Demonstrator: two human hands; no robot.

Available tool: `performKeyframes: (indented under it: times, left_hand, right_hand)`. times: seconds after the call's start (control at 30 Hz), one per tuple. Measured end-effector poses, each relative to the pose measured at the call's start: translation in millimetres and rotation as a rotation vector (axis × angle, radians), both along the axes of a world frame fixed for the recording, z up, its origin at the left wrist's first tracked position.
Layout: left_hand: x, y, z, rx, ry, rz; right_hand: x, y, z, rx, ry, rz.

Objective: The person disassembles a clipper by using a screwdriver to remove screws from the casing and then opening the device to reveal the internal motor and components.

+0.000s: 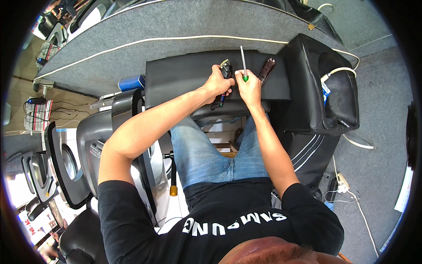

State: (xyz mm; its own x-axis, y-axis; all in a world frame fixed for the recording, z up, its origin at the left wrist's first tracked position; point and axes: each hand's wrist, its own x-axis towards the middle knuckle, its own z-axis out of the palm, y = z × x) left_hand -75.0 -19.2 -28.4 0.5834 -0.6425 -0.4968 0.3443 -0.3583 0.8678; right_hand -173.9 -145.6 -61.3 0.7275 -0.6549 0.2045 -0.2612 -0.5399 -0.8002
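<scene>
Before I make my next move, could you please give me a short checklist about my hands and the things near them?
1. Left hand has a grip on the dark device: ok.
2. Right hand holds the screwdriver by its green handle: ok.
3. Screwdriver shaft is apart from the dark device: ok, it points toward the gray partition.
4. Dark reddish part lies on the black padded bench: ok, just beside the right hand.
5. Right hand does not touch that part: cannot tell, they are too close together.
6. Screws in the dark device: cannot tell, too small and partly covered by fingers.
</scene>
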Motion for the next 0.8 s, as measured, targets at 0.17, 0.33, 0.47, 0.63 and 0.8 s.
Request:
performKeyframes:
  times: [0.17, 0.33, 0.47, 0.63, 0.8]
  left_hand:
    - [-0.3, 0.0, -7.8, 0.007, 0.012, 0.016]
    - [-2.6, -2.7, -8.4, 0.003, 0.007, 0.017]
    - [-2.5, -1.5, -7.3, 0.004, -0.014, 0.02]
    - [-1.7, 0.2, -7.0, -0.017, -0.001, 0.031]
    - [-1.0, 0.0, -7.7, -0.035, 0.011, 0.024]
  right_hand:
    - [1.5, -7.9, -1.5, 0.017, 0.051, 0.048]
    - [-2.7, -8.6, -6.9, 0.107, 0.072, 0.084]
    - [-4.2, -8.1, -9.5, 0.147, 0.076, 0.114]
    - [-2.9, -2.0, -2.4, 0.143, 0.067, 0.111]
    - [-1.2, -0.7, -4.3, 0.078, 0.033, 0.109]
